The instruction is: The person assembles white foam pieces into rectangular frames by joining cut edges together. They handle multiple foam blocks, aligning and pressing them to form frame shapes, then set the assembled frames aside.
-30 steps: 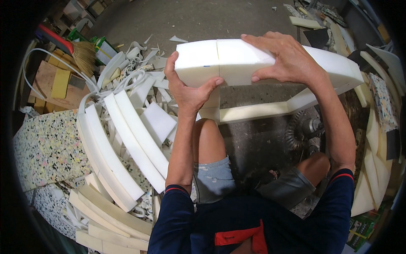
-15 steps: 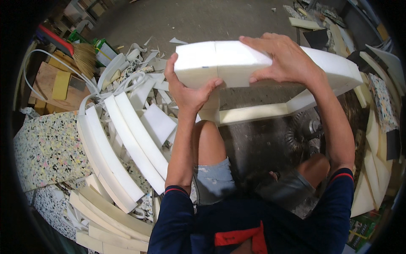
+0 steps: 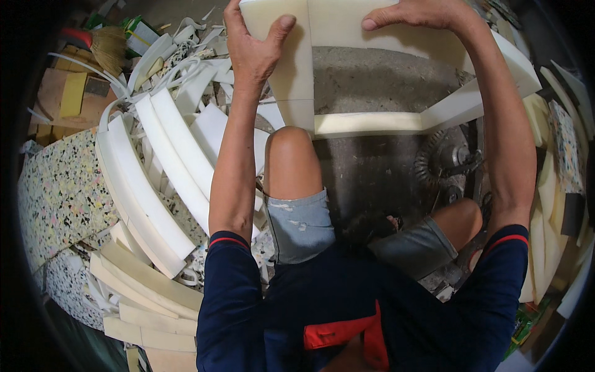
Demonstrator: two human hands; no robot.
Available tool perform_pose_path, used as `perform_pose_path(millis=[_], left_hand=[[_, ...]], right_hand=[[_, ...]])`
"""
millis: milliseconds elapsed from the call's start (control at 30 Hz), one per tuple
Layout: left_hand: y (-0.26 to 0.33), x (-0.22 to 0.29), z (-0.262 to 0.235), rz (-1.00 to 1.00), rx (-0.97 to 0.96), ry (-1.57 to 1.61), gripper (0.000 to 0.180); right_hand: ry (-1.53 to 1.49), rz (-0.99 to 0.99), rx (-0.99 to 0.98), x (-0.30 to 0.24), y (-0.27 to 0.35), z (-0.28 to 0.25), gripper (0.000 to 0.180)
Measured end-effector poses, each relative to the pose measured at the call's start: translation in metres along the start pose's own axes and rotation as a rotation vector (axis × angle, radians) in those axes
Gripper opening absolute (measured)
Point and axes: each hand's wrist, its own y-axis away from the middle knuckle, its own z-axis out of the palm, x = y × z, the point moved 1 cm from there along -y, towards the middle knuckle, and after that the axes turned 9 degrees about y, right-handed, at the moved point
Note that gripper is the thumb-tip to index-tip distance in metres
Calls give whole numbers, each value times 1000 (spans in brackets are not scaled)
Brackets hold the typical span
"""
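A large cream-white foam frame (image 3: pixel 294 71) stands in front of me, made of thick foam pieces joined around an open middle. My left hand (image 3: pixel 254 53) grips its far left corner, the thumb pressed on the near face and the fingers over the outer edge. On the far piece, toward the right, my right hand (image 3: pixel 427 15) is clamped with its thumb on the near face; its fingers are partly cut off by the picture's top edge. The frame's near bar (image 3: pixel 369 124) crosses just beyond my left knee.
Curved white foam strips (image 3: pixel 176 146) and cream strips (image 3: pixel 149 288) lie at left beside a speckled foam sheet (image 3: pixel 62 192). A straw broom (image 3: pixel 108 49) rests far left. A coiled hose (image 3: pixel 427 158) lies near my right knee. Foam offcuts (image 3: pixel 545 217) line the right side.
The view has shifted, so hands, frame and knees appear higher. The frame's bright top face has mostly left the picture, and more of its near face shows. Both hands keep their hold.
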Motion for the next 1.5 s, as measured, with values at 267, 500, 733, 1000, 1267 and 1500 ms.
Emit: perform_pose_path(millis=[267,500,733,1000,1267,1500], left_hand=[[-3,-15,2,31,17,20,76],[16,1,8,-65,50,234,102],[69,60,-14,-19,-141,185,128],[117,124,-45,5,-383,468,107],[163,155,-60,160,-428,508,66],[179,162,-60,149,-475,587,54]], right_hand=[[30,-17,72,1,2,7,75],[-53,-2,76,5,12,14,80],[299,0,208,-38,101,29,100],[51,-44,319,-94,175,27,72],[227,-151,297,-124,224,54,55],[249,-178,339,-133,241,68,41]])
